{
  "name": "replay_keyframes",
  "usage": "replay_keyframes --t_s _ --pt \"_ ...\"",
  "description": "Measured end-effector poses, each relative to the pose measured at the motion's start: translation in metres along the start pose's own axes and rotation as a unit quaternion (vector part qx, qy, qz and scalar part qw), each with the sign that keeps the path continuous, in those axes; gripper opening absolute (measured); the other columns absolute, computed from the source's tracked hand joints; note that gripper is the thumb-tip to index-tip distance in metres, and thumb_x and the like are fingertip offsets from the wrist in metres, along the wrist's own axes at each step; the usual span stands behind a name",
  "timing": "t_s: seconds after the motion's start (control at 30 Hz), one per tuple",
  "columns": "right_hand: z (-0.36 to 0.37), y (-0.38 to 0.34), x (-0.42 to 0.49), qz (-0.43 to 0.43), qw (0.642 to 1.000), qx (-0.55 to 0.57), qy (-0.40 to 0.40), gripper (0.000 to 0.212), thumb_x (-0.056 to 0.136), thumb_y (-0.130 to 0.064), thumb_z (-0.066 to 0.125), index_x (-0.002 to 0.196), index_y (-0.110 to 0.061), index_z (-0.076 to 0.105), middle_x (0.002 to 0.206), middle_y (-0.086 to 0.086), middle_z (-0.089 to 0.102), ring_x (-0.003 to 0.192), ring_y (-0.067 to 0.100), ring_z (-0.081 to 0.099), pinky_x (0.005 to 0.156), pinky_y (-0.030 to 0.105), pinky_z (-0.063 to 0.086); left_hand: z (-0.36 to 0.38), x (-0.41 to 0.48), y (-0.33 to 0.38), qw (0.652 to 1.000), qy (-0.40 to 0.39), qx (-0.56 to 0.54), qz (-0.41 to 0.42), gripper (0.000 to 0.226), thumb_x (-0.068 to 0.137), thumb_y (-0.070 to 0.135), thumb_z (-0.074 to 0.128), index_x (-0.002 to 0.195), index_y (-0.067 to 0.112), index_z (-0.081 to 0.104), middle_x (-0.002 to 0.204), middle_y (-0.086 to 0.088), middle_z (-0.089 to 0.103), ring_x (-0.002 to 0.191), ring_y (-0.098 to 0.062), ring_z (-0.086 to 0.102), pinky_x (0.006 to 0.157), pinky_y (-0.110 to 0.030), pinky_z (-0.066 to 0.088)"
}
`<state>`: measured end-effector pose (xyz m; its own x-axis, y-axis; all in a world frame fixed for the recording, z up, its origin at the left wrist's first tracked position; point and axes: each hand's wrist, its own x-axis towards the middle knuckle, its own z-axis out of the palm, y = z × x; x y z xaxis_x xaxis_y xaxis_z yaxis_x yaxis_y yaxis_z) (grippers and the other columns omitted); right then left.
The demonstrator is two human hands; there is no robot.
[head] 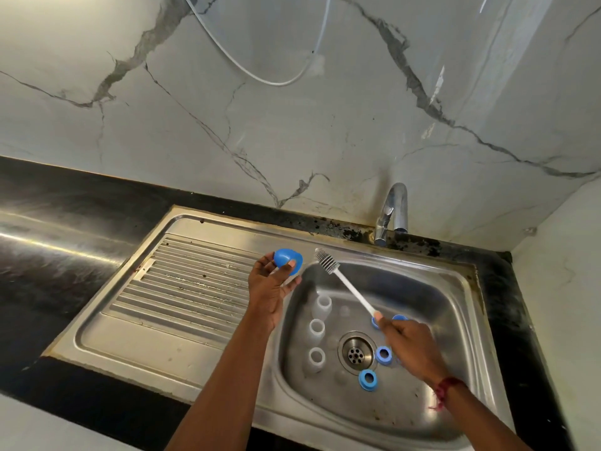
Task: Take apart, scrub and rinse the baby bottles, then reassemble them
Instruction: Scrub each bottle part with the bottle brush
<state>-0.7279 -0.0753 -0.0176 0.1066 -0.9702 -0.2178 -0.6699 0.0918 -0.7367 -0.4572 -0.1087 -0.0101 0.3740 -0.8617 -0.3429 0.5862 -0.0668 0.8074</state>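
My left hand (271, 286) holds a blue bottle cap (287, 260) between thumb and fingers above the sink's left rim. My right hand (408, 345) grips the white handle of a bottle brush (344, 283); its grey bristle head points up and left, close to the cap but apart from it. Three clear bottle bodies (317, 328) stand upright in a row on the left of the sink basin (432, 297). Blue screw rings (383, 354) lie right of the drain (356, 353), one at the front (368, 379), others partly hidden behind my right hand.
A chrome tap (392, 213) stands at the back of the sink, not running. The ribbed steel drainboard (192, 284) lies to the left. Black counter (55, 229) surrounds the sink, with a marble-patterned wall behind and a white wall close on the right.
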Motion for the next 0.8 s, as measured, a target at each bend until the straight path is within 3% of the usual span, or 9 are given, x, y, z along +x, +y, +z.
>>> replay_keyframes --t_s 0.1,0.2,0.27,0.37,0.47,0.6,0.67,0.8 --pt "-0.017 -0.002 0.0 -0.082 0.996 -0.022 0.025 0.056 0.091 -0.059 0.046 0.053 -0.018 0.039 0.046 -0.006 0.036 0.044 0.006 0.034 0.05 0.026 0.033 -0.001 -0.005 -0.004 0.992 0.008 0.116 0.052 0.042 0.076 -0.007 0.077 0.112 0.005 0.06 0.116 -0.011 0.064 0.09 -0.019 0.072 0.082 -0.043 0.06" --pt "-0.031 -0.002 0.005 -0.135 0.976 -0.169 0.015 0.06 0.091 -0.067 0.037 0.055 -0.02 0.043 0.047 -0.004 0.043 0.046 0.011 0.041 0.052 0.028 0.038 -0.003 -0.005 -0.006 0.953 -0.009 0.278 0.119 0.049 0.07 0.003 0.087 0.113 0.01 0.064 0.106 0.002 0.07 0.082 -0.006 0.073 0.074 -0.023 0.059" --pt "-0.037 -0.005 0.007 -0.14 0.966 -0.215 0.024 0.064 0.091 -0.071 0.031 0.057 -0.021 0.05 0.051 -0.002 0.053 0.049 0.011 0.051 0.053 0.027 0.043 -0.003 -0.005 -0.005 0.923 -0.028 0.358 0.14 0.052 0.066 0.012 0.091 0.111 0.018 0.066 0.105 0.006 0.071 0.081 0.003 0.071 0.068 -0.013 0.055" --pt "-0.04 -0.012 0.012 -0.117 0.965 -0.234 0.03 0.054 0.095 -0.064 0.037 0.057 -0.028 0.05 0.052 -0.007 0.055 0.05 0.006 0.052 0.051 0.02 0.038 0.0 -0.006 -0.007 0.888 -0.046 0.429 0.16 0.057 0.064 0.021 0.093 0.113 0.021 0.064 0.111 0.005 0.068 0.077 0.006 0.068 0.067 -0.013 0.055" --pt "-0.038 -0.016 0.016 -0.119 0.96 -0.247 0.055 0.054 0.093 -0.066 0.036 0.056 -0.029 0.047 0.05 -0.007 0.052 0.049 0.007 0.051 0.05 0.021 0.039 0.007 -0.012 -0.01 0.87 -0.054 0.458 0.172 0.059 0.064 0.022 0.094 0.114 0.019 0.063 0.11 0.007 0.066 0.077 0.001 0.067 0.069 -0.013 0.055" --pt "-0.034 -0.003 0.016 -0.145 0.945 -0.281 0.085 0.06 0.09 -0.074 0.026 0.059 -0.027 0.047 0.049 -0.005 0.054 0.046 0.009 0.05 0.047 0.025 0.043 0.004 -0.011 -0.01 0.891 -0.004 0.424 0.163 0.057 0.064 0.026 0.093 0.112 0.022 0.063 0.113 0.002 0.07 0.085 -0.009 0.071 0.075 -0.021 0.058" --pt "-0.035 0.001 0.01 -0.162 0.937 -0.3 0.079 0.06 0.089 -0.074 0.022 0.061 -0.027 0.047 0.05 -0.004 0.053 0.045 0.008 0.048 0.047 0.019 0.037 -0.002 -0.007 -0.01 0.898 0.01 0.408 0.166 0.057 0.063 0.024 0.093 0.111 0.021 0.064 0.114 -0.001 0.07 0.086 -0.012 0.072 0.076 -0.023 0.059" --pt "-0.034 0.002 0.002 -0.158 0.937 -0.307 0.061 0.056 0.086 -0.073 0.017 0.058 -0.028 0.037 0.047 -0.004 0.04 0.043 0.009 0.04 0.046 0.017 0.024 -0.005 -0.008 -0.009 0.915 -0.012 0.373 0.155 0.053 0.063 0.016 0.093 0.107 0.024 0.065 0.113 0.0 0.071 0.084 -0.007 0.072 0.069 -0.013 0.055"
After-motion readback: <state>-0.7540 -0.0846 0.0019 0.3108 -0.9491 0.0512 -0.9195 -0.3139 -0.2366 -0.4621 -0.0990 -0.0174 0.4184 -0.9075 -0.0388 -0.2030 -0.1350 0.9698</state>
